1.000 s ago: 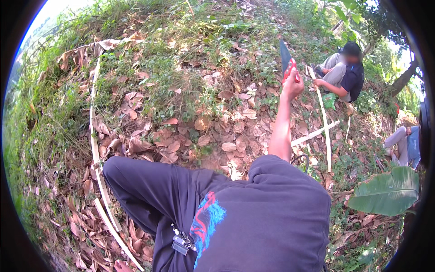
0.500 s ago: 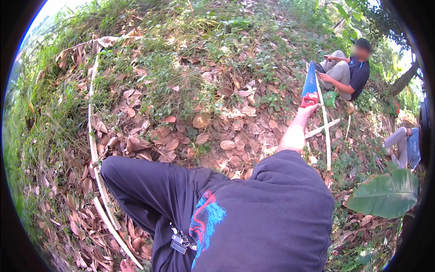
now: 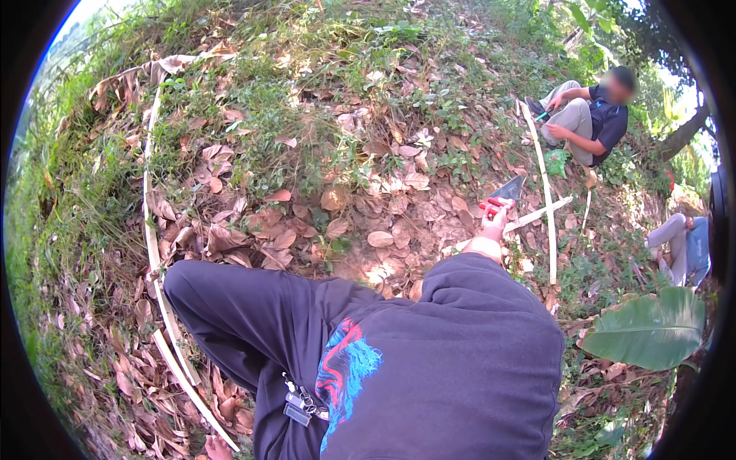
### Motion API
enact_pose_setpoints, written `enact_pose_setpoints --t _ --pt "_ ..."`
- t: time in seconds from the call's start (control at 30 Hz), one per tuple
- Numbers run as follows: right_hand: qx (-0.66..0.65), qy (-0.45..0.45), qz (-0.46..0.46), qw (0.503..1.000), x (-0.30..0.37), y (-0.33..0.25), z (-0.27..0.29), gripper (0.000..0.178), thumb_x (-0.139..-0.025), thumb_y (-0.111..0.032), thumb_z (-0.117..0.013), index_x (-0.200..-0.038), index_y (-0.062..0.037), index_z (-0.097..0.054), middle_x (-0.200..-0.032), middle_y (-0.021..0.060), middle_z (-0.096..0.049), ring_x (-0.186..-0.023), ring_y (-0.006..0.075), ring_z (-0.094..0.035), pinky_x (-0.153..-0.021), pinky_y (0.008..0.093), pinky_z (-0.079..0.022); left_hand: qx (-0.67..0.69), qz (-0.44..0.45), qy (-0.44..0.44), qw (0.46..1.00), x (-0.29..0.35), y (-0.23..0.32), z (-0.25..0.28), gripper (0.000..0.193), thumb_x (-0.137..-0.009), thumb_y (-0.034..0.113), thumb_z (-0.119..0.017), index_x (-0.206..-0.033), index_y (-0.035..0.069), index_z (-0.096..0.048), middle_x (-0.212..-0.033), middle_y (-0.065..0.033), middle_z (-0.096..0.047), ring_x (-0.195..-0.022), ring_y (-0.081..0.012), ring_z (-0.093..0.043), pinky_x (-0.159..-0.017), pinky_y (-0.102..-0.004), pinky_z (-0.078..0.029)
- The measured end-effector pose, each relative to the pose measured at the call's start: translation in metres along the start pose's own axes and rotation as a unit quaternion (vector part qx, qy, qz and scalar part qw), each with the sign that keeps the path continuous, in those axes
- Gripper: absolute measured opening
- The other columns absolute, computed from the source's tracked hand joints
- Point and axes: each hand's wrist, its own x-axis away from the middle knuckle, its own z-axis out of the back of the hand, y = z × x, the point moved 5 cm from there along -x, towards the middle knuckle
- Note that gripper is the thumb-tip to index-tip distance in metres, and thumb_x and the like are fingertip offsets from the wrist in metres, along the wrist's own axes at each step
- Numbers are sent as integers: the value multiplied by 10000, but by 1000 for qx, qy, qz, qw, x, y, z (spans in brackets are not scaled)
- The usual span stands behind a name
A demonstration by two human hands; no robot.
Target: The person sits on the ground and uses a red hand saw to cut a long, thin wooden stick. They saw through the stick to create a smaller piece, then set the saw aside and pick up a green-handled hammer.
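A handsaw (image 3: 511, 188) with a red handle is gripped in my right hand (image 3: 493, 224), low over the leaf litter in front of me. Its blade points to the far right and looks strongly foreshortened. Close by that hand, a short pale strip (image 3: 543, 214) lies crosswise near a longer pale strip (image 3: 546, 184). At the lower left edge shows a small patch of skin, probably my left hand (image 3: 218, 448), beside the end of a pale strip (image 3: 188, 387). Most of it is cut off, so its fingers cannot be read.
Another long pale strip (image 3: 151, 199) runs along the left past my bent knee (image 3: 188, 280). A seated person (image 3: 594, 123) at the far right holds a green-handled tool. A second person (image 3: 686, 245) is at the right rim. A broad green leaf (image 3: 648, 328) lies nearer.
My right hand has drawn the saw back toward me and slightly left, away from the long right strip. The blade has turned from broadside to nearly edge-on. The seated person's head has shifted.
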Motion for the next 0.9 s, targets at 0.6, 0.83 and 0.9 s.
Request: enact_pose_setpoints --t 0.6,0.83,0.9 --pt "230 -19 50 972 -63 31 15 339 -940 -337 -626 -991 -3 -653 -818 66 -677 -780 226 -682 -754 423 -559 10 11 -47 999 5 -16 19 343 -976 234 -624 -1239 31 -541 -866 -48 -645 -713 -116 -616 -538 -221 -461" --pt "440 -96 216 866 -103 2 -55 329 -939 -323 -623 -1009 -4 -661 -825 67 -679 -787 227 -684 -763 430 -559 -25 10 -50 998 1 -24 19 338 -971 293 -620 -1215 67 -561 -857 -10 -610 -691 -85 -590 -474 -190 -373" --pt "514 -169 302 784 -84 -8 -101 326 -939 -319 -622 -1014 -5 -663 -827 67 -679 -789 227 -685 -765 431 -558 -9 4 -51 999 -4 -39 17 366 -971 311 -617 -1237 67 -560 -881 -22 -628 -698 -94 -602 -488 -197 -386"
